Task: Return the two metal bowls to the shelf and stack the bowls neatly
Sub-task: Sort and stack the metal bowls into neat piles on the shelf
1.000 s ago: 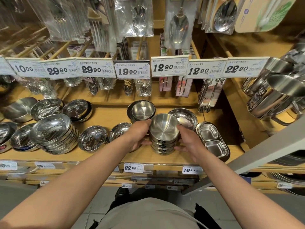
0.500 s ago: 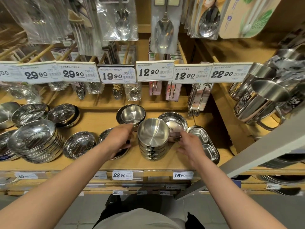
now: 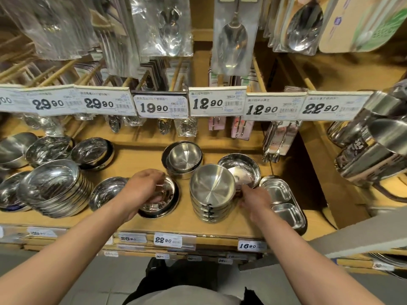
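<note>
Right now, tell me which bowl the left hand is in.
The shallow bowl at the shelf front, just left of the tall bowl stack; the left hand reaches into it alone.

Shop aisle, warm light. Wooden shelf (image 3: 141,159) spans centre, pale board, glare on metal goods. Price tags (image 3: 163,106) in row across 9 to 3 o'clock. Packaged spoons (image 3: 231,40) hang at 12 o'clock; wooden rods (image 3: 57,73) at 10 o'clock. Steel mugs (image 3: 374,146) stacked on side shelf at 3 o'clock. Lower price strip (image 3: 174,239) along shelf edge at 6 o'clock. Grey floor (image 3: 99,280) below. Grey slanted bar (image 3: 352,241) at 4 o'clock.
</note>
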Motion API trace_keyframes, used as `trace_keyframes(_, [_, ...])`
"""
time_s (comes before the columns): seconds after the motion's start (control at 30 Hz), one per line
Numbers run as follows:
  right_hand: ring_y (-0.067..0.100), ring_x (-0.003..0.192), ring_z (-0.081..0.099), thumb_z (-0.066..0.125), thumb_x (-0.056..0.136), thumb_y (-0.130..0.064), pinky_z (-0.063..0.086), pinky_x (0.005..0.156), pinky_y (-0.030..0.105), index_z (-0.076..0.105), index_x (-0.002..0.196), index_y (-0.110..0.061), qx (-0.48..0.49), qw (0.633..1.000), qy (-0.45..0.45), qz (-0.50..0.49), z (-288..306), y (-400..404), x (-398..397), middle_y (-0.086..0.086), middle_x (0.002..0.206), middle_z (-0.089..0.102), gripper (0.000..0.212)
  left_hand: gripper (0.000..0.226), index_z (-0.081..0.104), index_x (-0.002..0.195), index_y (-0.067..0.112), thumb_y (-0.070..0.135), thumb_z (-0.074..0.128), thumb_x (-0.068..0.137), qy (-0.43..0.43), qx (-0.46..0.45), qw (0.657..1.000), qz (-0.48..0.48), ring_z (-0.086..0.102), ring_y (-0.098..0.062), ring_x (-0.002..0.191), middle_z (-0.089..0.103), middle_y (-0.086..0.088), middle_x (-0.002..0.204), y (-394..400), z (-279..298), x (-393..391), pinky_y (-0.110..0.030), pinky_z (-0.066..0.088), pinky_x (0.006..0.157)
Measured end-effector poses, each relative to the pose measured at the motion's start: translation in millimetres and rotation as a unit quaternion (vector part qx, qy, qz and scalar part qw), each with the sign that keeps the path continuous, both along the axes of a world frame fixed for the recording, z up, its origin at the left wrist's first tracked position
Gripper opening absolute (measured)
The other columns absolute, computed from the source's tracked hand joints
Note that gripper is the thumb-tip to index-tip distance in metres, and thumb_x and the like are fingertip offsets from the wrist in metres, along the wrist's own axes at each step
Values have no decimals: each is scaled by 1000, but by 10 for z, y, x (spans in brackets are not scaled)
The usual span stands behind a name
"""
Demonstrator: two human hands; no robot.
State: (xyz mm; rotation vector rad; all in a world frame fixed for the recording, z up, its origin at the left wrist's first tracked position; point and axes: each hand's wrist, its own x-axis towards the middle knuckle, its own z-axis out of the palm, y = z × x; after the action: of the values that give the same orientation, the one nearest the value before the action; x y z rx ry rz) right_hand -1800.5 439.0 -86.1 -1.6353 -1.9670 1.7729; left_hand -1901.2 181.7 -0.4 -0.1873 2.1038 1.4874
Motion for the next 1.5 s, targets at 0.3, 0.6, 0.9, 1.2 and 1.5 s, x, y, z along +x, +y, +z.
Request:
trace_keyframes(0.3, [36, 90, 73, 70, 90, -18, 61, 86, 51, 68, 98, 4, -33, 997, 34, -68, 84, 80, -175, 21, 102, 74, 24, 16, 68, 107, 15, 20, 52, 103, 9, -15, 1000, 14, 61, -22, 108, 65, -8, 114, -67, -59, -238, -33, 59, 73])
trace_keyframes(0.6, [19, 58, 73, 69, 93, -17, 59, 58, 25, 68, 87, 2, -65, 988, 82, -111, 245, 188, -34, 13, 74, 77, 20, 12, 66, 104, 8, 8, 56, 100, 28, -20, 999, -32, 63, -27, 88, 69, -20, 104, 171, -134, -452, -44, 58, 83])
trace_keyframes(0.9, [17, 58, 74, 68, 94, -15, 59, 61, 24, 70, 96, 2, -68, 978, 79, -182, 418, 190, 403, 13, 75, 78, 17, 14, 63, 85, 10, 11, 59, 98, 102, -143, 979, -101, 60, -20, 70, 69, -9, 84, 446, -366, -770, -37, 54, 68])
trace_keyframes(1.2, [19, 71, 78, 65, 97, -24, 63, 69, 26, 70, 102, -4, -72, 967, 58, -236, 560, -104, 851, 9, 80, 79, 22, 16, 55, 80, 4, 7, 62, 94, 139, -268, 936, -179, 64, -30, 80, 66, -16, 89, 670, -591, -1112, -42, 58, 75])
trace_keyframes(1.5, [25, 67, 77, 61, 96, -15, 60, 64, 27, 66, 98, 1, -7, 946, 89, -312, 851, -412, 853, 14, 94, 77, 17, 24, 56, 113, -7, 4, 57, 92, 202, -386, 850, -296, 65, -34, 101, 65, -21, 112, 736, -596, -1285, -32, 48, 69])
